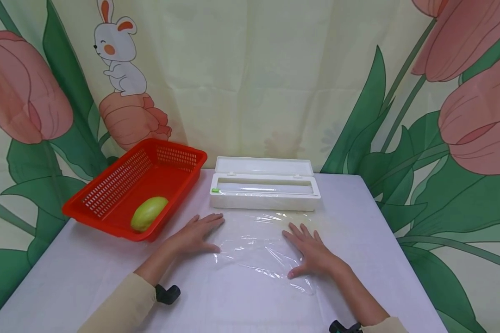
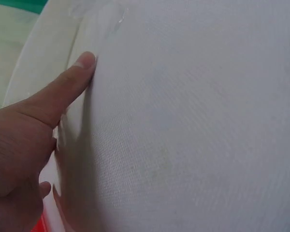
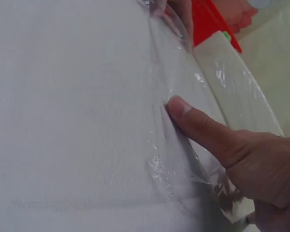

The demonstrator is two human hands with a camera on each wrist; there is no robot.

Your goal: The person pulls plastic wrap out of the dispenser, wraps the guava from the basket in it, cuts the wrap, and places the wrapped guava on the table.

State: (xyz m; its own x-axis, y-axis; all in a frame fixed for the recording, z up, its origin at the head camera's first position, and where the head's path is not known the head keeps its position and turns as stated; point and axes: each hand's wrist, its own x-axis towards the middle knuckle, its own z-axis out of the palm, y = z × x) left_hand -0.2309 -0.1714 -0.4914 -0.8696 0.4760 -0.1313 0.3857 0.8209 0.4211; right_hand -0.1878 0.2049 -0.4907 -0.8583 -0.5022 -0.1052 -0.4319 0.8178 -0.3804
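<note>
A sheet of clear cling film (image 1: 254, 252) lies on the white-covered table, stretching forward from a white film dispenser box (image 1: 265, 202). The box's lid is up, and a roll of film (image 1: 266, 188) shows inside it. My left hand (image 1: 196, 235), fingers straight, rests at the sheet's left edge. Over the right part of the sheet, my right hand (image 1: 310, 252) lies with its fingers spread. In the right wrist view the thumb (image 3: 203, 126) touches the wrinkled film. The left wrist view shows the left thumb (image 2: 63, 92) extended over the white cloth.
A red plastic basket (image 1: 160, 169) stands at the back left, holding an oval yellow-green fruit (image 1: 148, 213). A small green slider (image 1: 215, 190) sits on the box's left end. Behind the table hangs a curtain (image 1: 250, 83) printed with tulips and a rabbit.
</note>
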